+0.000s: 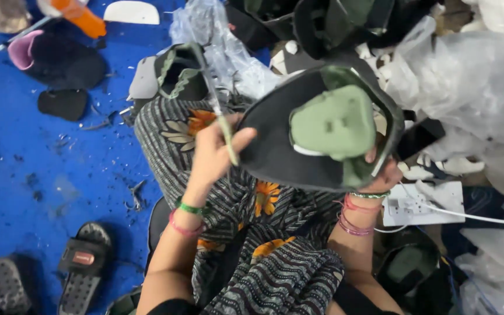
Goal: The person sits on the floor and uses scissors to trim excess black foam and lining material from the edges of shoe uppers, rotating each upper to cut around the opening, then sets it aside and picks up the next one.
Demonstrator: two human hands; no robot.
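Note:
A black shoe upper (275, 146) with a pale green padded tongue (333, 123) is held up over my lap. My right hand (383, 172) grips it from beneath at its right edge, mostly hidden by the piece. My left hand (214, 153) pinches a thin grey-green tool (220, 114), which looks like scissors or a trimming blade, its tip pointing up and away. The thumb rests against the upper's left edge. Bangles circle both wrists.
Striped, flower-printed fabric (263, 256) covers my knees. Black sandals (83, 262) lie on the blue floor (30, 175) at lower left. More black uppers (176, 73), clear plastic bags (473, 81) and a white power strip (421, 204) crowd the right and top.

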